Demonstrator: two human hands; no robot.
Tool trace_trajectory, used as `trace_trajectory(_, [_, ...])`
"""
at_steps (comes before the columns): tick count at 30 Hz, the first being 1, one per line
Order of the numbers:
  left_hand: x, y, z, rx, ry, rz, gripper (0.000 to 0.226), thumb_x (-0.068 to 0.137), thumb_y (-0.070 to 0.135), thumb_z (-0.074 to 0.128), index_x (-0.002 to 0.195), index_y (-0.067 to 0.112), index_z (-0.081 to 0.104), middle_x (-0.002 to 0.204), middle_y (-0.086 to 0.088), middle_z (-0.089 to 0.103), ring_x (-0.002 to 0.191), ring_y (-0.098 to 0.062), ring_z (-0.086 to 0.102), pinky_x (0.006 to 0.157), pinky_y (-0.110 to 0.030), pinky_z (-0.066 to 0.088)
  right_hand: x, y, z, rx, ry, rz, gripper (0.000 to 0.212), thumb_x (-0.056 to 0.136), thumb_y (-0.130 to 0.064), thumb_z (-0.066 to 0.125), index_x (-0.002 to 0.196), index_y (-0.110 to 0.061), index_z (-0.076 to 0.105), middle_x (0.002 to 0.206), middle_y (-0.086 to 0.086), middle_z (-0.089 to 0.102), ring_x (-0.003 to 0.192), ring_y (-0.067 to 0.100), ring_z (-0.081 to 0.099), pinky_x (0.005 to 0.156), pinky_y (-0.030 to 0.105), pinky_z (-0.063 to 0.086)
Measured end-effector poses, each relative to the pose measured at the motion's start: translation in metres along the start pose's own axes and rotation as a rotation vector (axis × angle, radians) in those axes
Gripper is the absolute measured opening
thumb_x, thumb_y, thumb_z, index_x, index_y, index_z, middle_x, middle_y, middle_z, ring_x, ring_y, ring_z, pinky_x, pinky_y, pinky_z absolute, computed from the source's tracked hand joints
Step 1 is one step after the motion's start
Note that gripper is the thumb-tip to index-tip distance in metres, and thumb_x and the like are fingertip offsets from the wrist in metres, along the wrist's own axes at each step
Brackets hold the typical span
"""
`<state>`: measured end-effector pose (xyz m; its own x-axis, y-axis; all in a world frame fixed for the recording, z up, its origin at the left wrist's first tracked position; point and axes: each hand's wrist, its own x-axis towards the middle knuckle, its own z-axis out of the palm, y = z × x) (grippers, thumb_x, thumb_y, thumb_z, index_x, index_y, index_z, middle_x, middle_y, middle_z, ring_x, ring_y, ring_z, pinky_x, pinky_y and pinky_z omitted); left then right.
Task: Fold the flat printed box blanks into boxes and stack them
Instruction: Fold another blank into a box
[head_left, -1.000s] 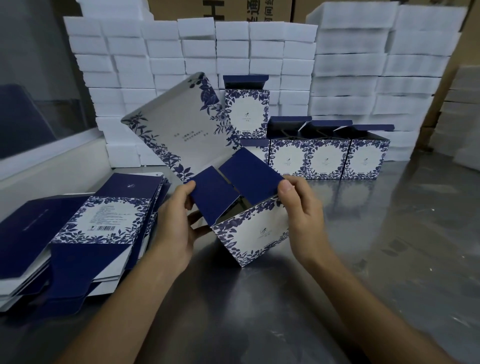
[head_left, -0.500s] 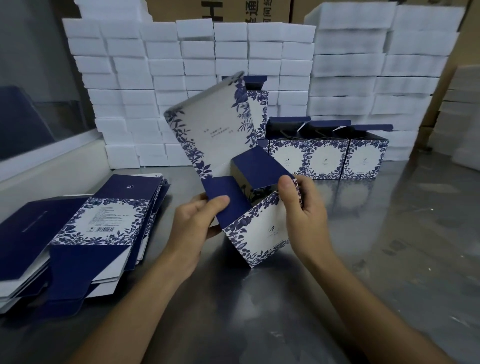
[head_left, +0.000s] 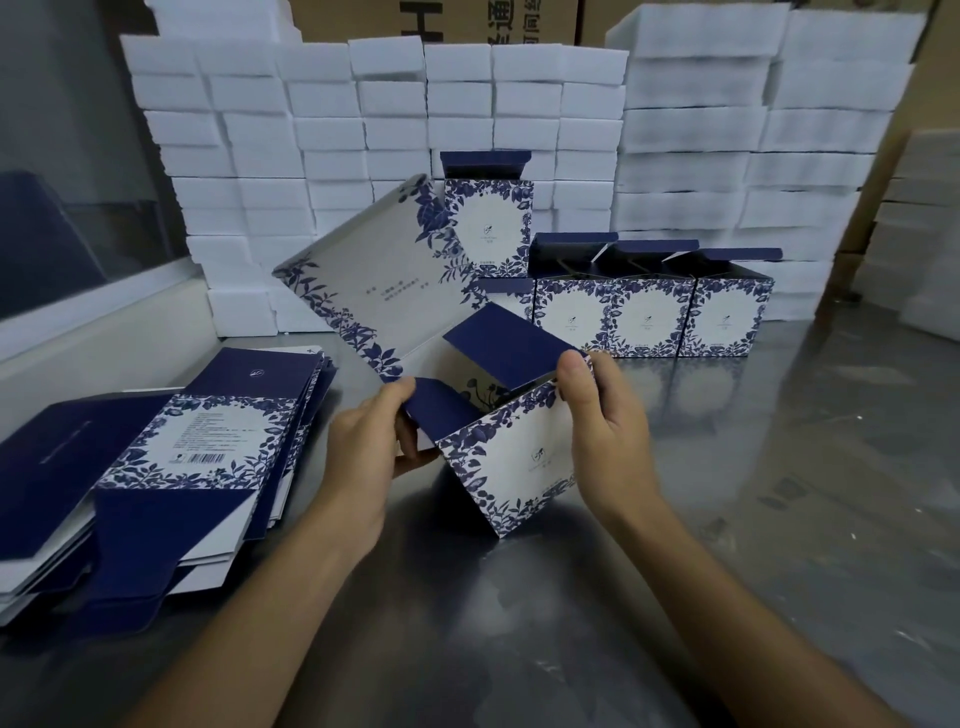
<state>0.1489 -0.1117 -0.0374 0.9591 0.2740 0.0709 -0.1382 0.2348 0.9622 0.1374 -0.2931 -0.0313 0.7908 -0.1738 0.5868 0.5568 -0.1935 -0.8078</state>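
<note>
A half-folded blue-and-white floral box (head_left: 514, 457) is tilted on one corner on the steel table, between my two hands. My left hand (head_left: 374, 447) pinches its small navy flap at the left edge. My right hand (head_left: 602, 426) grips the right top corner, thumb on the larger navy flap. The box's long printed lid panel (head_left: 363, 280) stands open, leaning back to the left. A pile of flat box blanks (head_left: 171, 467) lies at the left. Three folded boxes (head_left: 649, 317) stand in a row behind, with one more folded box (head_left: 488, 223) stacked higher at their left.
Walls of white foam blocks (head_left: 395, 130) line the back of the steel table (head_left: 779, 519), with brown cartons (head_left: 493, 21) above them. More foam blocks (head_left: 924, 234) stand at the far right. A grey ledge and window (head_left: 78, 249) run along the left.
The lid panel has swung back down to the left after rising upright. My left thumb has shifted from on top of the small navy flap to its left edge. The box has tilted slightly.
</note>
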Motion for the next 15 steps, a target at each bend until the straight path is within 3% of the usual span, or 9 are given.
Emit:
trace_trajectory(2, [0.0019, 0.0005, -0.0019, 0.010, 0.029, -0.002, 0.046, 0.091, 0.026, 0.060, 0.049, 0.017, 0.046, 0.043, 0.003, 0.038, 0.050, -0.008, 0.045, 0.065, -0.036, 0.058, -0.0004, 0.0007, 0.0006, 0.011, -0.014, -0.002, 0.028, 0.087, -0.066, 0.046, 0.074, -0.042, 0.051, 0.066, -0.027, 0.052, 0.065, -0.004, 0.046, 0.062, 0.011, 0.035])
trace_trajectory(3, [0.0028, 0.0014, -0.0028, 0.000, 0.035, 0.004, 0.050, 0.091, 0.022, 0.058, 0.044, 0.019, 0.042, 0.041, 0.004, 0.033, 0.048, -0.008, 0.040, 0.060, -0.034, 0.057, -0.0003, 0.0012, 0.0011, 0.016, -0.019, -0.005, 0.029, 0.087, -0.065, 0.046, 0.074, -0.040, 0.050, 0.065, -0.027, 0.052, 0.064, -0.004, 0.046, 0.061, 0.011, 0.035])
trace_trajectory(5, [0.0043, 0.0027, -0.0035, -0.024, 0.044, 0.019, 0.051, 0.089, 0.013, 0.055, 0.043, 0.022, 0.036, 0.040, 0.005, 0.026, 0.053, -0.012, 0.033, 0.050, -0.027, 0.053, 0.0009, 0.0017, 0.0019, 0.017, -0.021, -0.010, 0.029, 0.086, -0.065, 0.047, 0.075, -0.038, 0.050, 0.065, -0.027, 0.052, 0.062, -0.004, 0.046, 0.061, 0.011, 0.035])
trace_trajectory(8, [0.0049, 0.0020, -0.0044, -0.017, 0.056, 0.025, 0.048, 0.086, 0.010, 0.055, 0.044, 0.022, 0.036, 0.041, 0.004, 0.024, 0.052, -0.012, 0.030, 0.052, -0.027, 0.053, 0.0014, 0.0015, 0.0027, 0.026, -0.033, -0.015, 0.025, 0.087, -0.065, 0.047, 0.072, -0.045, 0.052, 0.066, -0.026, 0.052, 0.063, -0.004, 0.045, 0.061, 0.011, 0.035])
trace_trajectory(10, [0.0050, 0.0012, -0.0054, -0.019, 0.067, 0.023, 0.054, 0.087, 0.015, 0.056, 0.037, 0.025, 0.038, 0.040, 0.004, 0.027, 0.048, -0.010, 0.035, 0.059, -0.031, 0.054, 0.0007, 0.0032, 0.0019, 0.045, -0.041, -0.016, 0.026, 0.088, -0.064, 0.046, 0.071, -0.045, 0.053, 0.067, -0.024, 0.052, 0.065, -0.004, 0.045, 0.063, 0.011, 0.035])
trace_trajectory(13, [0.0071, 0.0010, -0.0075, -0.060, 0.078, 0.023, 0.058, 0.089, 0.023, 0.059, 0.035, 0.024, 0.039, 0.041, 0.005, 0.033, 0.057, -0.012, 0.052, 0.067, -0.035, 0.055, -0.0008, 0.0070, -0.0005, 0.062, -0.054, -0.009, 0.039, 0.089, -0.066, 0.044, 0.077, -0.030, 0.052, 0.071, -0.013, 0.050, 0.071, 0.001, 0.046, 0.066, 0.015, 0.037])
trace_trajectory(15, [0.0084, 0.0005, -0.0087, -0.086, 0.070, 0.020, 0.056, 0.089, 0.023, 0.058, 0.037, 0.024, 0.040, 0.041, 0.006, 0.035, 0.051, -0.010, 0.054, 0.068, -0.036, 0.055, -0.0009, 0.0069, -0.0013, 0.059, -0.057, -0.011, 0.037, 0.089, -0.066, 0.043, 0.073, -0.033, 0.049, 0.069, -0.017, 0.047, 0.068, 0.001, 0.043, 0.064, 0.015, 0.035])
